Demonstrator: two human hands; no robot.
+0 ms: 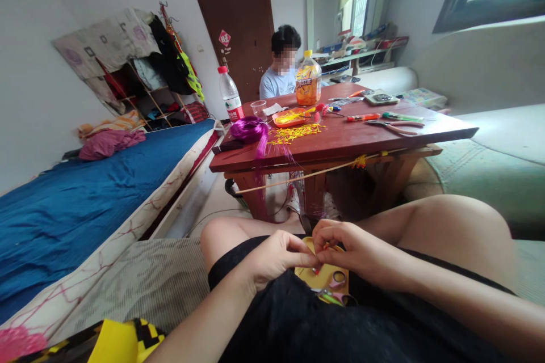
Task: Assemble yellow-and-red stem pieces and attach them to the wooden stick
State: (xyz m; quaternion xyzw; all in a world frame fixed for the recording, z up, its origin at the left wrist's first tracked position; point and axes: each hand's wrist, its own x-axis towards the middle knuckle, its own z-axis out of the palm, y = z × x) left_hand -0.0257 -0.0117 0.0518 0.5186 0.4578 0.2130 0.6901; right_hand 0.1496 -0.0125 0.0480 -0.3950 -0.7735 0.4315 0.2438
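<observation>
Above my lap, my left hand [279, 256] and my right hand [347, 243] meet with their fingertips pinched together. A bit of red shows at the fingers, but what they hold is too small and hidden to name. Under them a yellow tray [304, 277] rests on my lap, partly covered by the hands. In the tray lie scissors [339, 279] with pink handles. Something bright green [328, 296] lies against the scissors.
Ahead stands a red-brown table [272, 154] with purple thread [249, 129], yellow pieces [298, 134], an orange dish [291, 117], two bottles and pliers [395, 126]. A thin stick [298, 180] crosses before its edge. A person [276, 82] sits behind; a blue-covered bed [106, 181] is left.
</observation>
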